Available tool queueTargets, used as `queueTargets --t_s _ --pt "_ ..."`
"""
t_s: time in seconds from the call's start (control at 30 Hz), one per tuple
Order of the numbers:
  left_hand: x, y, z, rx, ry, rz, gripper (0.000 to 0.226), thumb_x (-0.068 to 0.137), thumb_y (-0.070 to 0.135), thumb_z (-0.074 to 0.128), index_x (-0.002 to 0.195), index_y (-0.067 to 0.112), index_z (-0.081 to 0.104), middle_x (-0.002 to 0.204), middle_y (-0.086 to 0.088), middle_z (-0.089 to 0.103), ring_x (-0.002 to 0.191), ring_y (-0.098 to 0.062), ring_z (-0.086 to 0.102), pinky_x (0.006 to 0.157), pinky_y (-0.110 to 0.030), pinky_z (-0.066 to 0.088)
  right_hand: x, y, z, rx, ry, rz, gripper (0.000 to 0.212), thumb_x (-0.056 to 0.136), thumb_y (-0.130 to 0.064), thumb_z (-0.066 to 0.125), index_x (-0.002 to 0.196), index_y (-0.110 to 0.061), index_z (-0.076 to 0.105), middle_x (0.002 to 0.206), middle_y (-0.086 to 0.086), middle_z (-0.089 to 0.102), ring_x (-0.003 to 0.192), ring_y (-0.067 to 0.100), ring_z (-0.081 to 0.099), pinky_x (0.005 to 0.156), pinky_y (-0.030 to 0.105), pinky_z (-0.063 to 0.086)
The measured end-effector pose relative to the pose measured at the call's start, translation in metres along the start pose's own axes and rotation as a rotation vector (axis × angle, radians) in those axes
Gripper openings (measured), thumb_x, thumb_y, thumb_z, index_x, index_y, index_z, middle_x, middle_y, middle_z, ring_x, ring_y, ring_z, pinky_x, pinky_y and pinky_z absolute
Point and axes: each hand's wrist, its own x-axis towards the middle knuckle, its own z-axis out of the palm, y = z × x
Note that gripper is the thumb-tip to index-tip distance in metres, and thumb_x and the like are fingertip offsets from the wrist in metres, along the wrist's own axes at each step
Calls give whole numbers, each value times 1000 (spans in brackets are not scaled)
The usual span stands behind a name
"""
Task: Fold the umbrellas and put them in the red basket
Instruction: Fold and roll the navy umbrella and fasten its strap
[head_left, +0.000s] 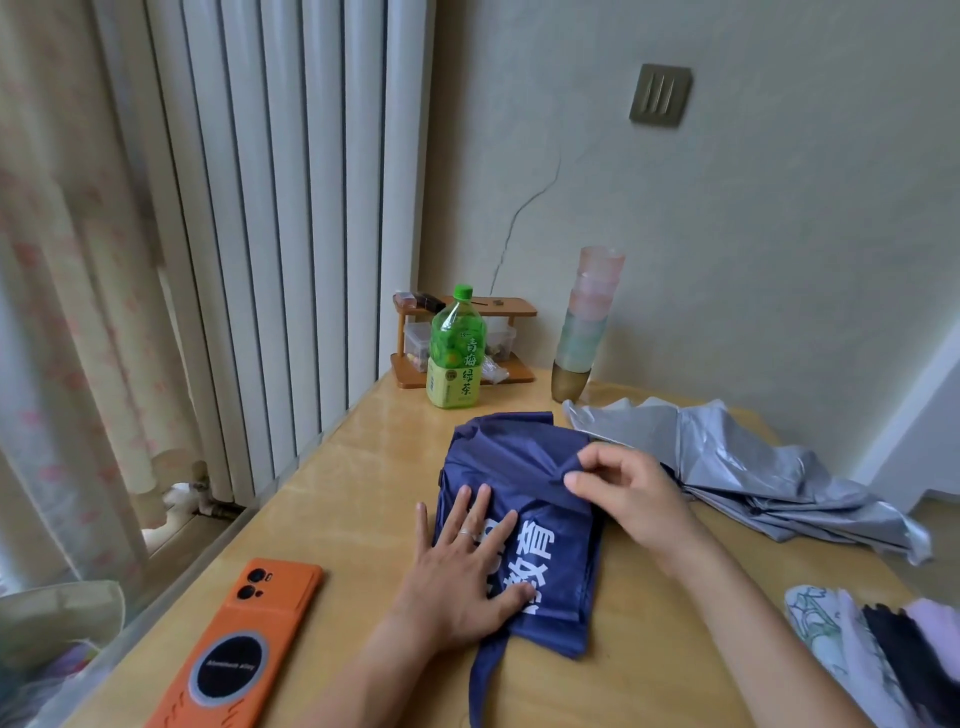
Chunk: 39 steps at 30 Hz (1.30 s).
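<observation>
Left hand (457, 566) flat on navy umbrella (496, 449) (white lettering), right hand (623, 493) pinching its fold.

I see the navy umbrella (506, 452) lying collapsed on the table (363, 493) straight in front of me. Its canopy is flattened into a rough oblong bundle, with large white characters printed on the panel facing up. One fold at its far right edge is bunched up off the bundle, and a strip of fabric trails toward me. The silver umbrella (727, 457) lies just beside it on the right, collapsed but loose, its shiny canopy crumpled and spread.
</observation>
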Motion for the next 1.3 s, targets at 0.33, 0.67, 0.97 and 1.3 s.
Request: queueTargets --t_s 0.33,0.67,0.97,1.3 --pt "-2 -2 -14 -371 102 9 68 89 64 42 152 47 22 162 23 26 153 -7 17 122 -61 -8 -51 63 24 -8 -55 -70 20 85 -19 69 74 -13 53 71 2 47 71 11 46 67 30 37" --pt "-5 -4 -27 -809 497 -134 38 89 23 47 122 32 62 115 26 57 117 -3 50 100 -19 39 -49 68 35 292 105 211 20 94 -13 73 109 -5 60 89 11 79 72 15 70 60 15 49" --pt "6 -11 -23 -880 412 -275 35 94 11 50 116 29 72 114 16 56 119 -4 49 95 -6 32 -51 63 35 296 -17 206 22 91 -17 66 108 -7 75 112 9 77 107 21 71 95 34 53" --pt "1 -6 -37 -1159 400 -325 28 84 17 55 86 34 78 116 4 54 111 -3 55 91 -17 43 -55 57 36 290 -23 198 41 96 -37 68 102 3 70 107 25 72 95 18 67 87 33 50"
